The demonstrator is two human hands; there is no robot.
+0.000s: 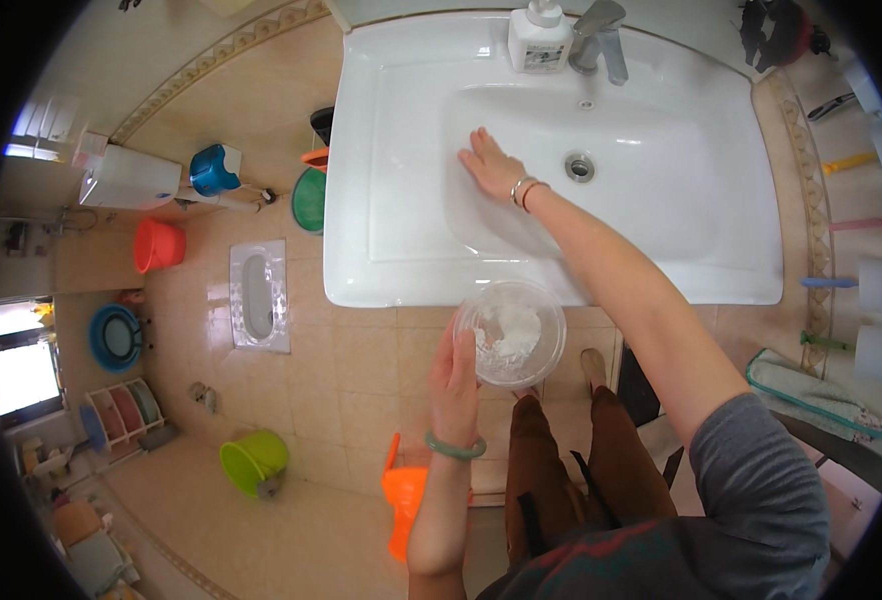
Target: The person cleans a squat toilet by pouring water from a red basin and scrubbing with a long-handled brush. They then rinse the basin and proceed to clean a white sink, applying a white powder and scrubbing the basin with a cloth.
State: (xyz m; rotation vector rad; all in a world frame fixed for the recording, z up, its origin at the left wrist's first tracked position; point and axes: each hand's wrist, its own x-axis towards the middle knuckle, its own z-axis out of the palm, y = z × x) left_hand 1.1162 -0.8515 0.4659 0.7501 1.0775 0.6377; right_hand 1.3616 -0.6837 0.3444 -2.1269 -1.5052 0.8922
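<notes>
My left hand [451, 385] grips the side of a round clear plastic tub [557, 322], held just in front of the sink's near edge. White powder [516, 335] lies loosely in it. My right hand [493, 166] reaches across the white washbasin [381, 200] with its fingers extended and somewhat spread. It lies against or just over the left slope of the bowl; I cannot tell whether it touches. Nothing shows in that hand, though its palm is hidden. Right of its fingers is the metal drain [579, 167].
A white pump bottle [541, 45] stands beside the grey tap [599, 40] at the back. Toothbrushes and cups line the right wall, near a folded cloth [816, 395]. On the tiled floor are a squat toilet [258, 295], a green bucket [253, 462] and an orange plastic item [404, 500].
</notes>
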